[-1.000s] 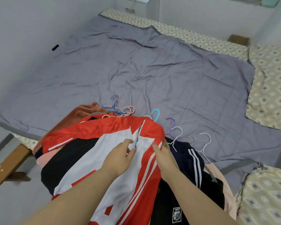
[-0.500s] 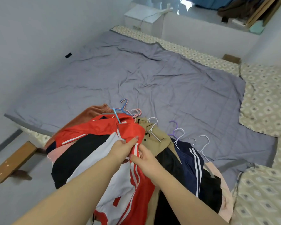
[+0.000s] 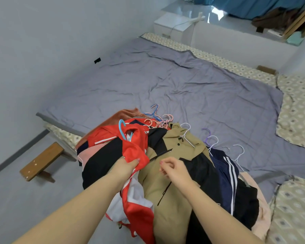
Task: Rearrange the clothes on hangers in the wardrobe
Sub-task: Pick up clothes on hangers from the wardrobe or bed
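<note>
A: Report left hand (image 3: 128, 166) condition.

B: Clamped tight round a bunched fold of the red-and-white jersey (image 3: 136, 150), with thumb and fingertips sunk in the red cloth. Holds that fold at the near-left part of the clothes pile (image 3: 102, 155).

A: Report right hand (image 3: 173, 169) condition.

B: Located just beside the left hand, over the khaki jacket (image 3: 165, 187). Curled at the fingers, with nothing seen in the grasp. Cannot tell whether touching the jacket or just above it.

A: Locate the hangers.

B: Refer to the jersey neck opening for the light-blue hanger (image 3: 121, 128), hook upright. Refer to the jacket collar for the white hanger (image 3: 187, 136), hook pointing away across the bed. Beyond the pile, between those two: pink hangers (image 3: 158, 121), tangled together. Right of the jacket: a purple hanger (image 3: 207, 136), close by the navy striped garment (image 3: 225, 166).

A: Locate the pile itself.

B: Heaped on the near edge of the bed, partly on the grey quilt (image 3: 183, 85) and draped down over the side.

A: List surroundings.

B: Under and beyond the quilt, a patterned mattress (image 3: 298, 106). At the bed's near-left corner, a wooden block (image 3: 42, 160) on the floor. Past the far end of the bed, a white box (image 3: 171, 23).
</note>
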Tool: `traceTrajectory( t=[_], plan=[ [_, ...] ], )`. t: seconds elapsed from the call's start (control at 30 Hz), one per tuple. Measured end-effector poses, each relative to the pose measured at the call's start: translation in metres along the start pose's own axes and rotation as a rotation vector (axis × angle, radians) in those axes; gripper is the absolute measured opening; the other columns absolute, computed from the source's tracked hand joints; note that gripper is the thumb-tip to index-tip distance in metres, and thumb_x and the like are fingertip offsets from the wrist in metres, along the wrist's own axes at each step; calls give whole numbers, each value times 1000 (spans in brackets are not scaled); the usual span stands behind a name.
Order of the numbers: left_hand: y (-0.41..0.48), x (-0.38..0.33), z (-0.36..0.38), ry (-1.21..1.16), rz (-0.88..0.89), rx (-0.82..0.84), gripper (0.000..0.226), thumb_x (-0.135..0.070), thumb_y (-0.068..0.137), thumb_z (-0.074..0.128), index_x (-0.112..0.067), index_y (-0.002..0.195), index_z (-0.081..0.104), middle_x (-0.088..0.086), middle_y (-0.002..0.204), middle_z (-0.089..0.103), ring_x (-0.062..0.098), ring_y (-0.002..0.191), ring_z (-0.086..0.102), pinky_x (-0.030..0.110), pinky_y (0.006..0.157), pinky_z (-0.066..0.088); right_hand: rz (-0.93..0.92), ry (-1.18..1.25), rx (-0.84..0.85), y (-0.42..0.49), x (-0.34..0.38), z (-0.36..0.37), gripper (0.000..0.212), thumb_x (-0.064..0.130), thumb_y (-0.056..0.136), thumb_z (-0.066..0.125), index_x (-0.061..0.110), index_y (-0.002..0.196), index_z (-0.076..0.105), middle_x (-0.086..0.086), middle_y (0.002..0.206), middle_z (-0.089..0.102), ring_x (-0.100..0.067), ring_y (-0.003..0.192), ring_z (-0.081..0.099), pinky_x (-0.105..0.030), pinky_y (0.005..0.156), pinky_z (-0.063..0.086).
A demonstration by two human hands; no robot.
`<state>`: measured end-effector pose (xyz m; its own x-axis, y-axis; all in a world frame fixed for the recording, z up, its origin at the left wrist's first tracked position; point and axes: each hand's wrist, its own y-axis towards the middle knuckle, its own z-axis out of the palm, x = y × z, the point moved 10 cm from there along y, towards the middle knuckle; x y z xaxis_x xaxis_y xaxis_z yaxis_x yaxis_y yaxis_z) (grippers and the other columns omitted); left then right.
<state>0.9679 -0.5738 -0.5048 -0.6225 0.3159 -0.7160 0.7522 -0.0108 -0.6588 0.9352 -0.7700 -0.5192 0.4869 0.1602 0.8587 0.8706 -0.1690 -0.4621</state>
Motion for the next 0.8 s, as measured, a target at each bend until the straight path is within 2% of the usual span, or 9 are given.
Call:
traceTrajectory(
  t=[0.07, 0.13, 0.3, 0.5, 0.67, 0.8],
  plan=[
    [-2, 8, -11, 26, 5, 6, 40, -29, 92, 63, -6, 124, 60, 9, 114, 67, 24, 102, 64, 36, 92, 50, 4, -87, -84, 4, -11, -13, 7, 30, 89, 62, 25, 89, 67, -1, 77, 72, -14, 79, 68, -28, 80, 55],
    [-1, 13, -20, 43, 7, -12, 42, -34, 90, 64, -8, 123, 61, 8, 110, 69, 24, 99, 65, 38, 94, 51, 17, -115, -137, 8, -18, -24, 10, 34, 87, 64, 25, 89, 67, 0, 76, 71, -13, 83, 68, -31, 84, 54],
    [4, 10, -26, 130, 73, -85, 33, -36, 92, 60, -11, 112, 64, 8, 102, 70, 23, 94, 64, 35, 89, 50, 59, -224, -157, 17, -29, -43, 24, 41, 87, 61, 19, 97, 65, -1, 82, 69, -11, 83, 63, -20, 71, 46],
    [14, 4, -25, 83, 117, -236, 28, -30, 95, 56, -7, 107, 65, 9, 98, 67, 27, 95, 62, 34, 88, 47, 154, -376, -277, 34, -56, -94, 22, 40, 87, 60, 18, 92, 63, 3, 82, 64, -13, 84, 59, -31, 74, 48],
    [35, 2, -9, 99, 90, -227, 30, -34, 95, 55, -9, 108, 64, 9, 98, 68, 27, 94, 63, 34, 87, 48, 184, -428, -312, 48, -71, -124, 36, 50, 88, 56, 15, 93, 59, 3, 78, 61, -12, 79, 57, -30, 64, 42],
    [52, -2, 12, 101, 59, -237, 31, -34, 95, 55, -7, 107, 66, 10, 99, 69, 30, 96, 63, 41, 93, 49, 203, -494, -270, 66, -88, -133, 42, 56, 87, 54, 16, 99, 58, 1, 86, 63, -16, 85, 58, -32, 67, 45]
  ],
)
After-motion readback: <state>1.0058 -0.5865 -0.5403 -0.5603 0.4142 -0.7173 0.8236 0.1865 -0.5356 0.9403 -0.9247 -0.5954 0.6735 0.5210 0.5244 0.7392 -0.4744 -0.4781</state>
